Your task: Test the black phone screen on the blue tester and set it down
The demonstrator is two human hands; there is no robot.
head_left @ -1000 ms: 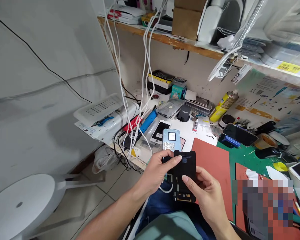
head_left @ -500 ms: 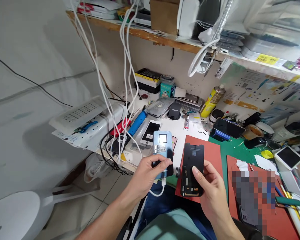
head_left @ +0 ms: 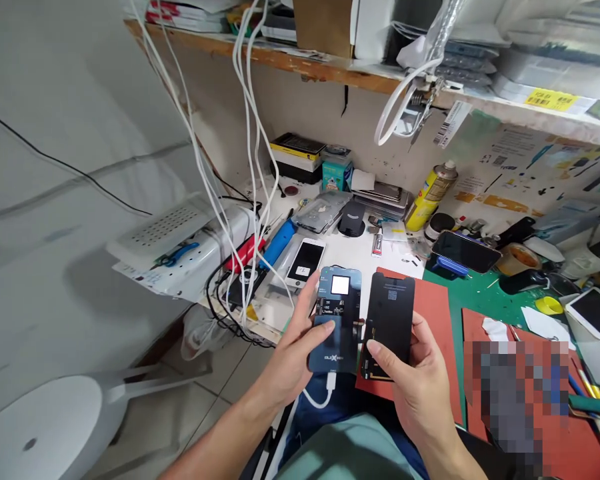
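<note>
My left hand [head_left: 300, 343] is closed round the left edge of a flat blue screen tester [head_left: 334, 362], its thumb lying across the front. A small square display [head_left: 340, 285] glows white near the tester's top, and a white cable [head_left: 331, 383] is plugged into its bottom end. In my right hand [head_left: 415, 373] is a phone screen [head_left: 391, 307] with its black back towards me, gripped between thumb and fingers. The two pieces are side by side, with a short dark flex connector [head_left: 361, 323] at the narrow gap. I cannot tell whether it joins both.
A red mat [head_left: 433, 327] lies on the bench beneath the screen. Behind the tester is a white phone [head_left: 306, 261]. White cables [head_left: 250, 100] hang down from the shelf [head_left: 220, 50] on the left. A yellow spray can [head_left: 431, 195] stands at the back, and a white stool [head_left: 40, 433] is at lower left.
My left hand has shifted from a pinch at the tester's right side to a hold round its left edge. The tester has moved right, nearer the phone screen, which has risen slightly.
</note>
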